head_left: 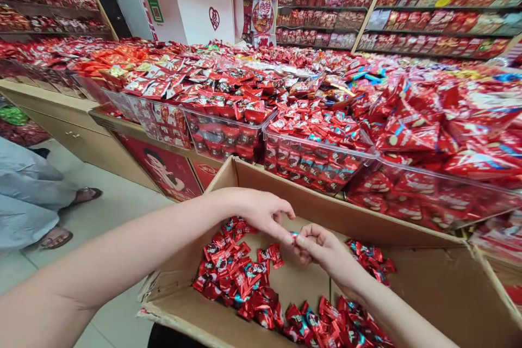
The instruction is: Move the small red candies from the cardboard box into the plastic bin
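Observation:
My right hand pinches a small red and blue wrapped candy between thumb and fingers, above the inside of a cardboard box. Reaching in from the left, my left hand has its thumb tip at that candy. Its other fingers stand apart from the thumb, bent and partly hidden. Below both hands, loose red wrapped candies lie along the left and front of the box floor. More candies are at the back right, partly behind my right forearm.
Clear plastic bins heaped with wrapped sweets stand right behind the box. Shelves of packaged goods line the back wall. On the left, a person's legs and sandalled feet show on the tiled floor beside a wooden counter.

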A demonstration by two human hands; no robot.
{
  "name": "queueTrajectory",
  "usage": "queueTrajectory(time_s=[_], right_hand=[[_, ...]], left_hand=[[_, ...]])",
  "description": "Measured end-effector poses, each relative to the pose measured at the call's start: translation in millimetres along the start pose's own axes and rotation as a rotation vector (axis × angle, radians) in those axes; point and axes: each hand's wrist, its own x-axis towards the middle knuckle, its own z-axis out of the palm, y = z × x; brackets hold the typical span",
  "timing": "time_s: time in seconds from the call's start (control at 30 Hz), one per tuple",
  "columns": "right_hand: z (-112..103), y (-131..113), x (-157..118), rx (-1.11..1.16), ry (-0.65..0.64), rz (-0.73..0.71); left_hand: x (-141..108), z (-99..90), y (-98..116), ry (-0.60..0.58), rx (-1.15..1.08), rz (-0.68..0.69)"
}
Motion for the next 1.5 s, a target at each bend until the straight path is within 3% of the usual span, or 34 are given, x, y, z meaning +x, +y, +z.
queueTrajectory(time_s=[0.13,0.27,0.37,0.47,0.63,0.83,0.97,1.2,1.4,1.5], right_hand=[[2.0,-24.0,-10.7,0.129,0.046,-0.046],[1.6,-27.9,-14.8,0.154,0.092,-0.097],[0.0,-31.1,-15.3,0.119,0.183,-0.14],[-0.1,-35.9,-16.7,0.214,0.174,-0.122],[4.9,-34.4,-16.7,0.236,0.188,-0.138],[8.2,-23.4,-6.7,0.338,0.248,-0.2],[4.8,-21.3,-4.0,0.353,0.256,-0.243],[3.0,-33.2,-7.7,0.561,0.223,-0.216],[-0.5,-50.5,-20.6,0.44,0.265,-0.208],[-0.8,-49.9,-21.9,0.364,0.275,-0.207]], left_hand=[[-0.6,2.8,9.2,0.06,-0.021,0.14],[-0.6,3.1,13.0,0.074,-0.114,0.154],[-0.3,3.4,12.5,0.221,-0.045,0.189],[0.0,4.6,11.3,0.334,-0.01,0.237],[-5.2,6.9,13.6,0.279,-0.089,0.274],[-13.3,5.4,16.2,0.272,-0.175,0.206],[-16.0,3.6,17.7,0.174,-0.298,0.151],[-10.6,8.4,18.8,0.321,-0.328,0.205],[-6.5,8.4,19.5,0.369,-0.296,0.18],[-7.2,7.7,20.6,0.321,-0.307,0.183]])
